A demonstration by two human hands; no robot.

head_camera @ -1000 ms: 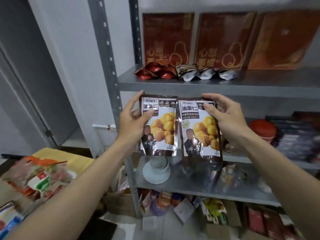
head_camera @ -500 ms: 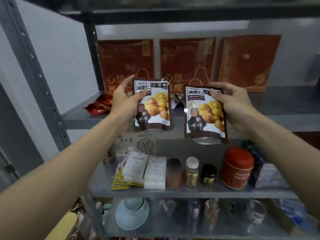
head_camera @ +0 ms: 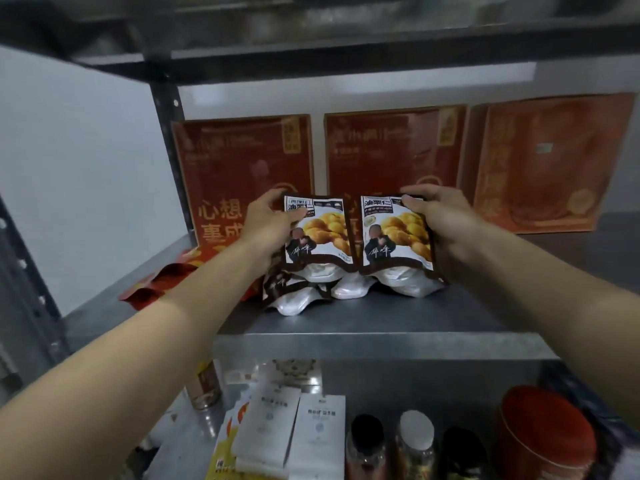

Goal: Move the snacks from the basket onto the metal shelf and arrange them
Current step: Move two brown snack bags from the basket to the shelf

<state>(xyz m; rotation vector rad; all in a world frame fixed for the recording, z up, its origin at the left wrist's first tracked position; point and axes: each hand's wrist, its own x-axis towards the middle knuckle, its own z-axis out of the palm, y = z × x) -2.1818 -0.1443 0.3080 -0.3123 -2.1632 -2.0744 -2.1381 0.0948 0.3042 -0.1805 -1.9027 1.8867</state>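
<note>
Two brown-and-white chestnut snack pouches stand upright side by side over the metal shelf. My left hand grips the left pouch by its upper left corner. My right hand grips the right pouch by its upper right corner. Both pouches rest on top of several similar pouches lying flat on the shelf. Red snack packets lie to their left, partly hidden by my left forearm. The basket is out of view.
Three large red boxes lean against the back wall of the shelf. To the right of the pouches the shelf surface is bare. A grey upright post stands at the left. On the shelf below sit white boxes, jars and a red tin.
Both hands carried the pouches up and forward from in front of the shelf edge onto the shelf, setting them on the flat pouches. The camera moved closer and higher.
</note>
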